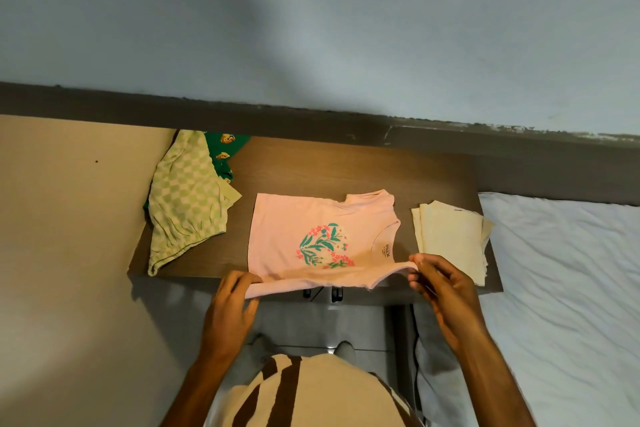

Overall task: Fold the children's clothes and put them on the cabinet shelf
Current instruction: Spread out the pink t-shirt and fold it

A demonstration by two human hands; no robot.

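A pink children's top (304, 225) with a floral heart print lies flat on the dark wooden cabinet top (311, 166), its neck to the right. My left hand (235, 295) pinches the top's near edge at the hem end. My right hand (440, 277) pinches the same edge at the shoulder end, lifting it slightly off the front of the cabinet. A folded cream garment (450, 239) rests to the right. A crumpled green-and-white checked garment (187, 204) lies to the left, over a green printed one (221, 149).
A bed with a white sheet (568, 288) adjoins the cabinet on the right. A dark ledge (242, 114) and a pale wall run behind it. Beige floor (69, 236) lies to the left. My striped clothing shows at the bottom.
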